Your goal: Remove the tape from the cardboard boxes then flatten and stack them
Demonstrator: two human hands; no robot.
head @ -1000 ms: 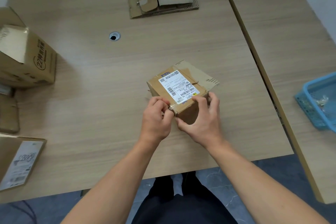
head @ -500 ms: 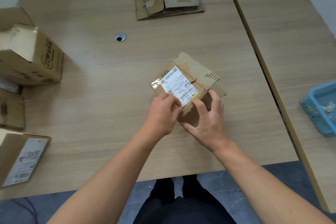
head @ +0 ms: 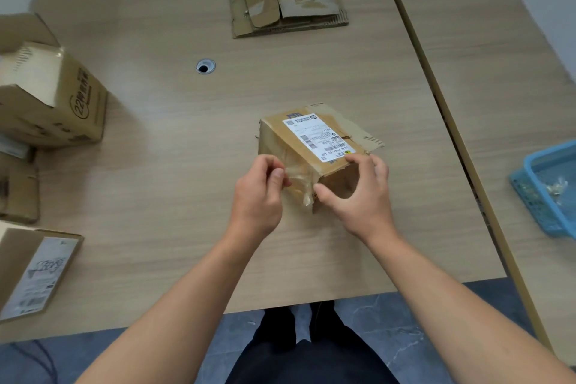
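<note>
While the left hand (head: 260, 193) pinches a loosened strip of clear tape (head: 300, 179) between thumb and curled fingers, the right hand (head: 358, 193) grips the near corner of the small box (head: 277, 142), thumb on the near face and fingertips on the top edge. That box stands on the table (head: 156, 196) just beyond both hands, at the centre of the frame. Its long axis runs diagonally from the upper left down toward the right hand, and a shipping label (head: 318, 137) lies along its top. The tape clings to the left-facing side, so the left hand is the nearer one for the peel, which probably has to go leftward, away from the braced corner. A torn flap (head: 361, 134) sticks out on the far right side. At the right edge of the frame, on the neighbouring table, a blue basket (head: 530, 196) holds a few pale crumpled scraps (head: 556, 188), likely peeled tape. Unflattened boxes (head: 53, 97) crowd the left edge. Farthest off, at the upper centre, lies a flattened stack (head: 286, 6) of cardboard, well apart from the hands.
</note>
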